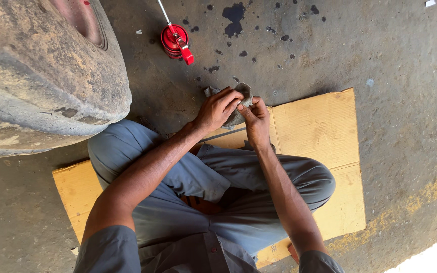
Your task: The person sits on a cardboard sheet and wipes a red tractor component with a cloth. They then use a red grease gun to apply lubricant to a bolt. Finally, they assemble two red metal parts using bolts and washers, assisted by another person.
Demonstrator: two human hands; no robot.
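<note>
Even, shaded daylight; soft shadows. Overexposed glare at the lower right corner. Focus sharp throughout. Wide-angle distortion bends the tyre (pixel 41 76) at left edge.

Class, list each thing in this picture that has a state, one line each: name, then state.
Rag: crumpled, gripped by both hands.
Left hand: closed on the rag.
Right hand: closed on the rag.
Oil can: upright on the floor, untouched.
Cardboard: flat, sat on.
Tyre: dusty, worn.
Floor: oil-spotted.

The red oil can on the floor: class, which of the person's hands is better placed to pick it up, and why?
Probably the left. Both hands hold the grey rag, but the left hand lies on the side of the red oil can; the right hand would have to cross over.
</note>
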